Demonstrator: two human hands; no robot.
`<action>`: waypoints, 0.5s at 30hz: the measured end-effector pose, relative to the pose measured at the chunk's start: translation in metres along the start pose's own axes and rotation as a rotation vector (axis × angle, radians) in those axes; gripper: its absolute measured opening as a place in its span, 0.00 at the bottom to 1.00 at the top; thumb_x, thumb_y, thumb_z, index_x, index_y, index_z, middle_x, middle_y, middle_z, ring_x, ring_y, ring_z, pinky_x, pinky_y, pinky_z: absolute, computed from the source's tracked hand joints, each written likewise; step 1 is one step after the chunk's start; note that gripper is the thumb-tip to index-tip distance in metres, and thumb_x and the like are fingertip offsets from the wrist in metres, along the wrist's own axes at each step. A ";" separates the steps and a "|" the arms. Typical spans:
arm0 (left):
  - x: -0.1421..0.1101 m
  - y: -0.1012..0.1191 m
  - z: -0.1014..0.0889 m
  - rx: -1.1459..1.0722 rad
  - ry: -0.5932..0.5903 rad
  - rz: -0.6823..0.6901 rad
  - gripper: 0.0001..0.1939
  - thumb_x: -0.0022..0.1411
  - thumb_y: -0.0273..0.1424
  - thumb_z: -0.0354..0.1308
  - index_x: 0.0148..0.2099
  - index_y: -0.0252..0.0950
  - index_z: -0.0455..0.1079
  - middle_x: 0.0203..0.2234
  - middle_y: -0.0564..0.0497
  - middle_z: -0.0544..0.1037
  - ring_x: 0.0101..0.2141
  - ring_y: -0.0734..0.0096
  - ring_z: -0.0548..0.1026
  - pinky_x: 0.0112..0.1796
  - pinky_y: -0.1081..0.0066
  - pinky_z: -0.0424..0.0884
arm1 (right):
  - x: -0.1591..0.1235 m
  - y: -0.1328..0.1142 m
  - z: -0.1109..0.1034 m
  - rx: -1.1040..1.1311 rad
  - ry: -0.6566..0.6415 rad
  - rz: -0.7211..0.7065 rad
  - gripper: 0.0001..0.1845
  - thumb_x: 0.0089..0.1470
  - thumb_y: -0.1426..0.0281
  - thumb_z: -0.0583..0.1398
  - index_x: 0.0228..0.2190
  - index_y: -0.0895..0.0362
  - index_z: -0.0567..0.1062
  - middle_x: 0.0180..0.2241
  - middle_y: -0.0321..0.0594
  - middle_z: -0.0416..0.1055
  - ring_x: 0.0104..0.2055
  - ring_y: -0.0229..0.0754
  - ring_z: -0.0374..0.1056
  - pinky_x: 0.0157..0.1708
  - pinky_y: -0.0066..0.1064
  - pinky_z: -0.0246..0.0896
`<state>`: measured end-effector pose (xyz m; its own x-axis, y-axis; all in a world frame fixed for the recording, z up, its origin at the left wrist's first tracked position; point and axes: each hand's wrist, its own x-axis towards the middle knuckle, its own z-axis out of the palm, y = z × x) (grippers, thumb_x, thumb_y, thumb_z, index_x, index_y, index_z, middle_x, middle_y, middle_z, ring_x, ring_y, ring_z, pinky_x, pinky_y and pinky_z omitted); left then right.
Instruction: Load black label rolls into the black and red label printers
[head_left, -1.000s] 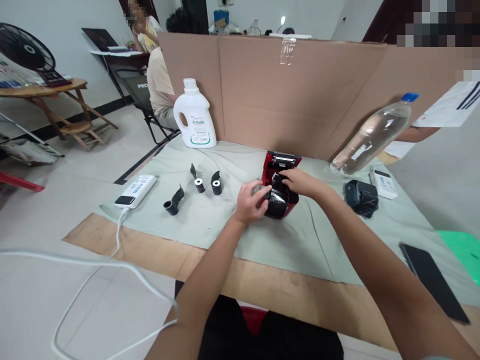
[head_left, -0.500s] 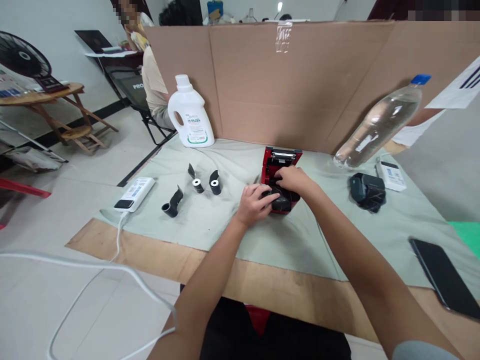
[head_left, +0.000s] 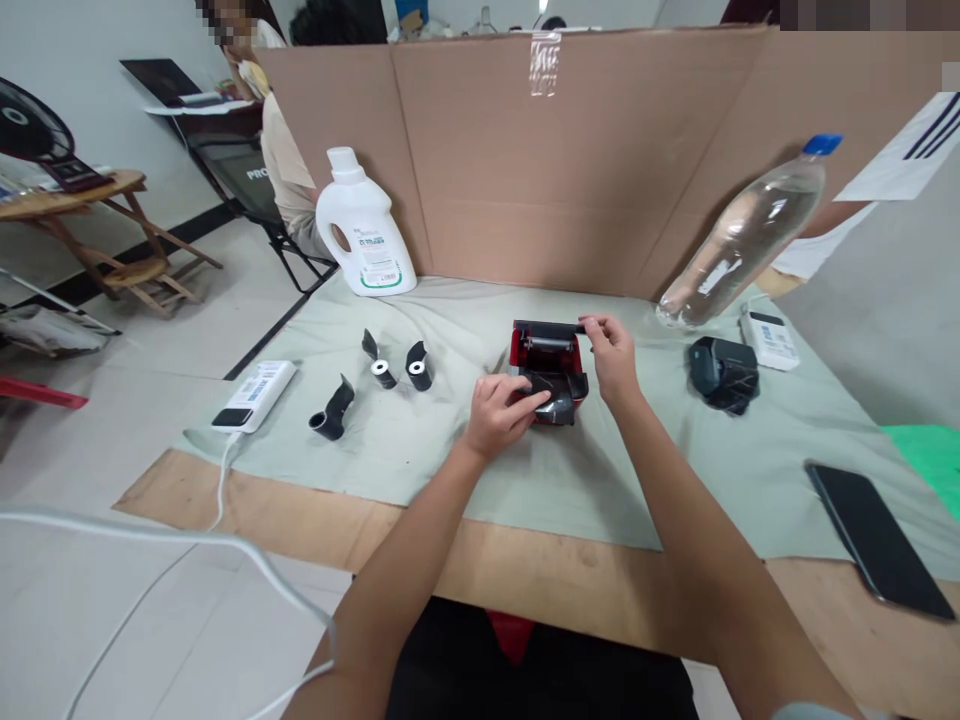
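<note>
A small red and black receipt printer (head_left: 553, 345) sits on the cloth in front of me, its lid (head_left: 544, 328) part-way lowered and a roller visible inside. Over its front edge lies a shiny black strip (head_left: 556, 405). My left hand (head_left: 501, 412) holds the printer's left front side, a finger pressing on the strip. At the right end of the lid, my right hand (head_left: 612, 352) pinches its edge between thumb and fingers. Left of the printer stand two small black paper rolls (head_left: 383, 375) with loose ends up; a black roll with a hollow core (head_left: 327, 425) lies nearer.
A white detergent bottle (head_left: 367, 235) and a tilted clear bottle (head_left: 750, 240) stand before the cardboard screen (head_left: 525, 180). To the right are a wrapped black object (head_left: 724, 375), a white power bank (head_left: 769, 338) and a phone (head_left: 874, 540). Another white power bank (head_left: 255, 395) trails a cable.
My right hand has come out of the printer's inside and moved up to the lid's right edge. The lid has tipped from upright toward me. My left hand stays at the front.
</note>
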<state>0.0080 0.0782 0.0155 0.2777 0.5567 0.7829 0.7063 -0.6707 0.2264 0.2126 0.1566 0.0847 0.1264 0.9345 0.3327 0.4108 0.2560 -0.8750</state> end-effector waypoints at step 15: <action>0.008 0.001 0.003 -0.083 0.076 -0.249 0.29 0.71 0.47 0.50 0.65 0.33 0.65 0.54 0.38 0.78 0.51 0.56 0.72 0.54 0.59 0.65 | -0.042 0.027 0.014 0.297 -0.062 0.207 0.35 0.53 0.63 0.53 0.62 0.55 0.63 0.65 0.50 0.64 0.67 0.47 0.62 0.64 0.41 0.60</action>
<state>0.0128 0.0833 0.0202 0.0500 0.6735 0.7375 0.6900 -0.5571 0.4620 0.2051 0.1275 0.0423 0.1208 0.9849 0.1240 0.1015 0.1120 -0.9885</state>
